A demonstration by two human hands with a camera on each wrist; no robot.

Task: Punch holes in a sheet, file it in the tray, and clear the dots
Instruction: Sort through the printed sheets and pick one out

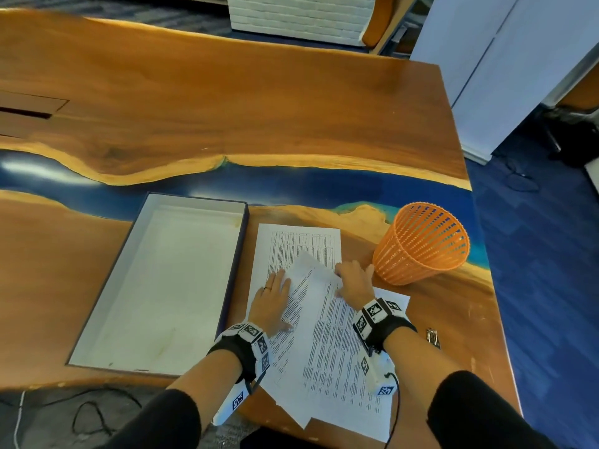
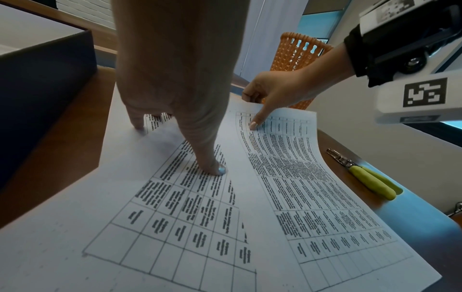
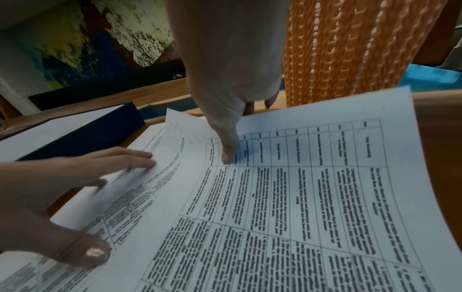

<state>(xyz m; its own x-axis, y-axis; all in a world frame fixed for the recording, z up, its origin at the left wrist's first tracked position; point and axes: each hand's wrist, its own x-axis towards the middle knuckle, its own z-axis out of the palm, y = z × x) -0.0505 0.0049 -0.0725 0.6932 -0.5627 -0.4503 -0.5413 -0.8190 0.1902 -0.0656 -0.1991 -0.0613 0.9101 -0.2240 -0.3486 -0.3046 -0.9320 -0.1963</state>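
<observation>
Several printed sheets lie overlapped on the wooden table (image 1: 227, 108) in front of me. My right hand (image 1: 353, 280) pinches the far edge of the top sheet (image 1: 340, 351), thumb on top and fingers curled under it; that edge curves up off the pile (image 3: 325, 122). Flat on the lower sheets (image 1: 291, 244) beside it, my left hand (image 1: 272, 303) presses with straight fingers. To the left stands the tray (image 1: 168, 286), a shallow white box with dark walls and nothing in it. A small plier-type hole punch (image 2: 370, 177) with yellow-green handles lies right of the papers. No paper dots show.
An orange slatted basket (image 1: 421, 244) stands upright just right of my right hand, close to the table's right edge. A blue resin strip (image 1: 324, 186) runs across the table beyond the papers. Cables (image 1: 90, 413) lie on the floor below the near edge.
</observation>
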